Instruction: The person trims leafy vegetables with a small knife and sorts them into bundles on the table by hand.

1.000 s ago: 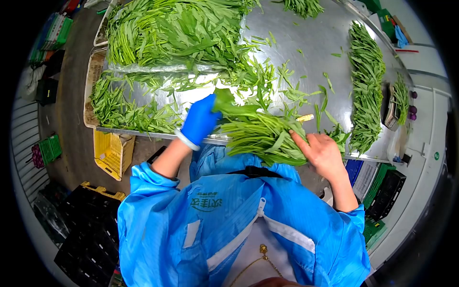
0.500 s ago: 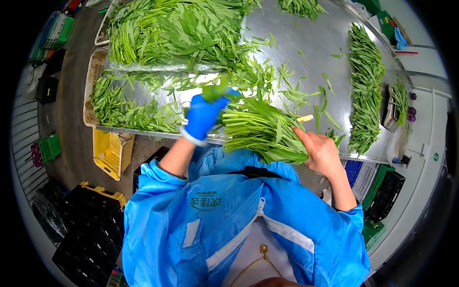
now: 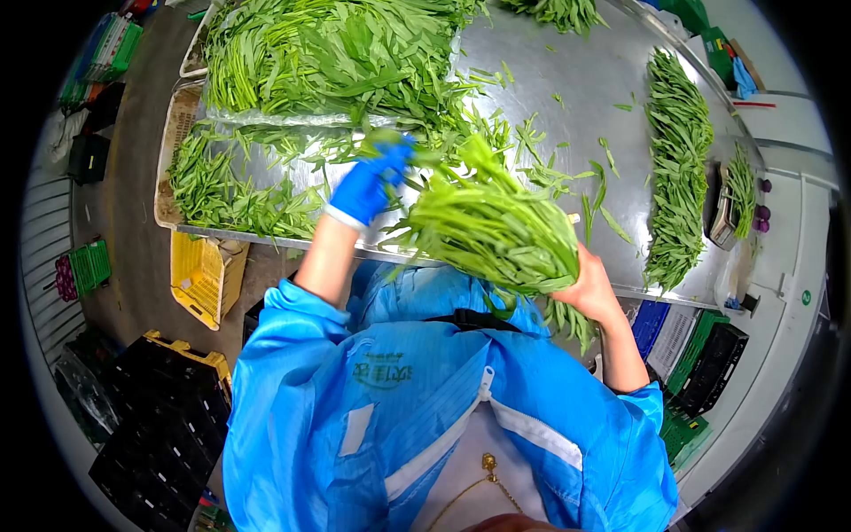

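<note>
A thick bunch of leafy green stems, which looks like water spinach (image 3: 496, 235), is gripped at its right end by my bare right hand (image 3: 587, 285). The bunch lies sideways above the table's near edge, with some leaves hanging below my wrist. To its left is my left hand (image 3: 362, 188) in a blue glove, apart from the bunch's main body. Its fingers are smeared by motion, and a blurred green leaf (image 3: 386, 137) shows at their tips; whether they hold it I cannot make out. Loose leaves and stems (image 3: 257, 208) lie beneath and beyond this hand.
On the metal table (image 3: 576, 89) sits a large heap of greens (image 3: 337, 66) at the back left. A long row of greens (image 3: 678, 168) lies along the right. A small bundle (image 3: 740, 191) is by the far right edge. Below the table stands a yellow crate (image 3: 208, 279).
My left hand has moved slightly left and down, away from the bunch. The bunch has tilted and shifted a little right in my right hand, and leaves now hang below it.
</note>
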Demonstrator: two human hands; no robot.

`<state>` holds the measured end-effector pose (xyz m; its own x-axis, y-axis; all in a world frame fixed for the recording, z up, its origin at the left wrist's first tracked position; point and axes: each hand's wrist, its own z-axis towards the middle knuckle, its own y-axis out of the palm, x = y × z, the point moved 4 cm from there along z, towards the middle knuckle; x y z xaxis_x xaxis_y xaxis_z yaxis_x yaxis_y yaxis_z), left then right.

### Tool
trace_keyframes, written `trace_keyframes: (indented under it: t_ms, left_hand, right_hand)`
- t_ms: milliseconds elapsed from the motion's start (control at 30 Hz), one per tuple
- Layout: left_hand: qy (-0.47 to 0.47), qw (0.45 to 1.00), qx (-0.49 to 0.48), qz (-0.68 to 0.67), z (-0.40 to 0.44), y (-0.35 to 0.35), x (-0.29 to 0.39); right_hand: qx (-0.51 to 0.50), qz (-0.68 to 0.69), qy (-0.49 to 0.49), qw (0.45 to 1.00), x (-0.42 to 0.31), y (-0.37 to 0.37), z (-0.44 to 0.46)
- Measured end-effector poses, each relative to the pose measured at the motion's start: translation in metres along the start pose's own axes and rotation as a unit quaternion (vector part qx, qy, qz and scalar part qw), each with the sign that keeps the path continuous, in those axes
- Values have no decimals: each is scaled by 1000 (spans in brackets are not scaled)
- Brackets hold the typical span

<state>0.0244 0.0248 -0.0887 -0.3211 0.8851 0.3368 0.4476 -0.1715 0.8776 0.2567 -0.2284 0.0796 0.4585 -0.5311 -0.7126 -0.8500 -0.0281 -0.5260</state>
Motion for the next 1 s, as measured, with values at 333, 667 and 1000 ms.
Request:
trace_keyframes:
  t_ms: [333,667,1000]
  left_hand:
    - [160,852,24,498,-17,105,-16]
    - [223,866,163,418,-18,80,48]
    - [271,707,230,612,21,80,23]
  right_hand:
    - [-14,218,56,974,19,10,-1]
    - [43,327,106,938,27,8,-17]
    - [49,309,104,944,21,8,-20]
